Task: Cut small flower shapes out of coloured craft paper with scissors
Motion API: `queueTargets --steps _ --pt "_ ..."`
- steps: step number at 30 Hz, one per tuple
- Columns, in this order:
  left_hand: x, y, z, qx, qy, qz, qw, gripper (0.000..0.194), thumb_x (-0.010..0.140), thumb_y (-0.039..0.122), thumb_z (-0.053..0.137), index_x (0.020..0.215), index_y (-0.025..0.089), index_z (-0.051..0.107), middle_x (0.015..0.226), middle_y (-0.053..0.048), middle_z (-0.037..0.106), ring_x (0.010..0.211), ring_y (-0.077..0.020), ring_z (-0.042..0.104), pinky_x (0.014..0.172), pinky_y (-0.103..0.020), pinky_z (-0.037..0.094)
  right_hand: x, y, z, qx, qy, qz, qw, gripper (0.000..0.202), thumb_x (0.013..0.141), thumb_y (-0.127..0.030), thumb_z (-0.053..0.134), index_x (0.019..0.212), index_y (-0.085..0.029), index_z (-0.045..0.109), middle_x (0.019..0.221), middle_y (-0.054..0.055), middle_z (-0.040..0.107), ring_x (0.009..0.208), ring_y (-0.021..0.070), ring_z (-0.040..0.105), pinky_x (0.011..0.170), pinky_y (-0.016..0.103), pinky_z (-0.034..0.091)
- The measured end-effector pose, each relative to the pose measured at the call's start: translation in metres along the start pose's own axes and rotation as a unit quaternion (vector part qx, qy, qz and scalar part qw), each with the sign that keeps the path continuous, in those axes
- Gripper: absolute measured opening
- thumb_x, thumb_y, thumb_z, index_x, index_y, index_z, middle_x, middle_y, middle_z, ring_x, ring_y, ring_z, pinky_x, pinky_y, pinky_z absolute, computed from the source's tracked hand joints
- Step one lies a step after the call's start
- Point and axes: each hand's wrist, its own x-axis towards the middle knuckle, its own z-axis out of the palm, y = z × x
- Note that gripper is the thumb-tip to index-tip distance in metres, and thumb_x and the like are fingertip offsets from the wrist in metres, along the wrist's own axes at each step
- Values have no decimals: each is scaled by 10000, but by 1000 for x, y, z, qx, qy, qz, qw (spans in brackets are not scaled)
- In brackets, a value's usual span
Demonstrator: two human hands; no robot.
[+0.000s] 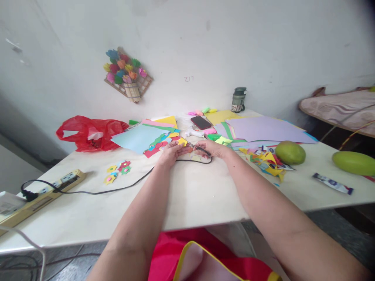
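Over the middle of the table, my left hand pinches a small piece of yellow paper. Close on its right, my right hand is closed around scissors with dark handles, their thin blades pointing left at the paper. A black cable runs from the left and loops beneath both hands. Just beyond the hands lie a white glue gun and cut coloured paper pieces. Small finished paper flowers rest to the left of my left forearm.
A power strip and a red plastic bag are at left. Coloured sheets, a phone and a bottle lie or stand farther back. Paper scraps, green fruit and a tube are at right.
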Motion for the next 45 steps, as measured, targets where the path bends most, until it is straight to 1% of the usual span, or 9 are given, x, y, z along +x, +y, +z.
queueTargets --steps 7,13,19,22,27,31,39,45 --pt "-2 2 2 -7 6 -5 1000 195 689 188 717 821 127 587 864 -126 729 936 -297 690 944 -468 506 -1 -1 0 -5 -11 -12 1000 188 706 -227 712 795 -145 567 501 -71 524 332 45 422 310 157 309" --pt "-1 2 3 -12 -7 -6 1000 190 672 195 725 784 124 589 840 -117 731 881 -289 704 933 -467 514 1 0 1 -11 -6 -9 1000 169 720 -207 684 812 -141 559 481 -77 510 331 51 421 304 161 308" --pt "-1 2 2 -16 -12 -16 1000 170 662 188 724 773 110 621 827 -132 731 965 -314 679 946 -478 503 -1 -3 2 5 -2 -1 1000 159 720 -189 667 818 -142 552 483 -74 524 318 52 420 298 166 305" --pt "-1 2 3 -13 -8 -19 1000 161 659 185 720 773 110 633 817 -129 731 965 -315 679 934 -475 510 -1 -4 2 0 -4 -4 1000 170 712 -194 676 814 -141 552 468 -79 514 317 47 418 296 157 298" --pt "-2 4 4 -10 -3 -13 1000 190 654 213 730 785 112 636 817 -122 727 940 -306 687 901 -449 533 3 3 0 2 -16 -7 1000 224 689 -218 709 832 -135 559 465 -82 511 323 41 415 302 146 306" --pt "-2 4 3 5 -1 -7 1000 211 660 239 735 801 116 637 815 -107 723 934 -290 689 866 -418 553 6 9 -2 -3 -27 0 1000 208 722 -216 688 873 -137 570 450 -81 504 321 47 411 305 147 311" --pt "-2 4 3 17 -8 0 1000 221 648 252 739 779 119 620 795 -109 722 902 -286 697 821 -397 566 4 7 -2 -12 -33 12 999 144 782 -216 637 889 -135 585 457 -60 519 326 52 428 312 142 315" --pt "-2 3 2 25 0 -3 1000 208 654 243 735 739 131 582 785 -97 716 906 -277 696 842 -401 558 12 18 -5 -5 -41 -6 999 213 736 -237 700 890 -144 588 469 -74 489 328 48 419 312 143 322"
